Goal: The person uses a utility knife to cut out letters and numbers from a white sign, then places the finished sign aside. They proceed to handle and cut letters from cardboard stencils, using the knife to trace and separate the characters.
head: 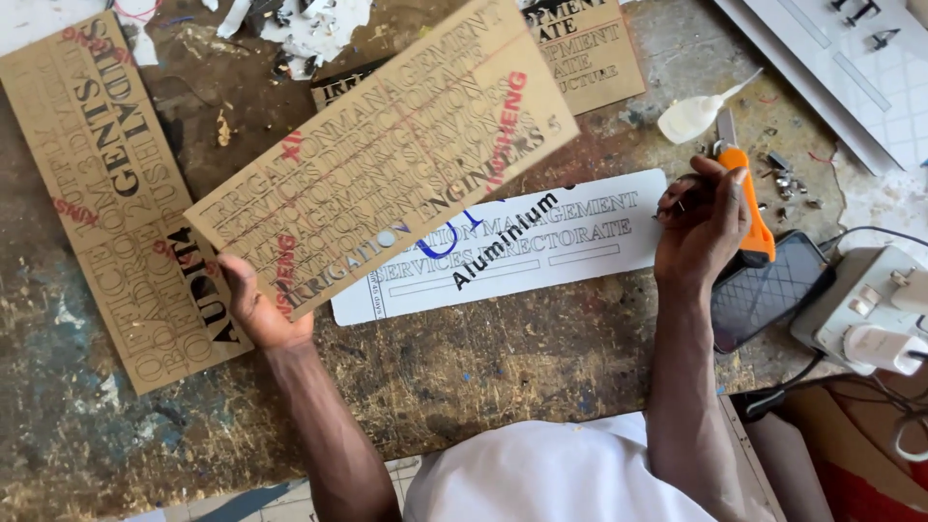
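Tan sheet (387,155) with cut lettering, raised off the tabletop (483,358) and tilted, low corner at left, high corner at upper right; blurred. Left hand (253,307) closed on its lower left corner, thumb on top, fingers under. Sheet overlaps the white sign (541,242) lying flat below it, and hides part of it. Right hand (701,217) curled shut around a small dark item near the fingertips, too small to tell what; hand sits just off the sign's right end. Orange knife (749,208) just beside the right hand, partly behind it, blade pointing up; whether the hand touches it, cannot tell. Phone (768,290) dark screen, under the knife's lower end, right of the wrist. White power strip (870,309) with plugs at far right, cables trailing. White glue bottle (701,114) lying above the knife, nozzle toward upper right. Small metal bits (788,179) scattered right of the knife. Second tan sheet (116,193) flat at left, long side running up and down. Third tan piece (590,48) at top, partly under the held sheet. White shirt (551,474) at bottom edge.
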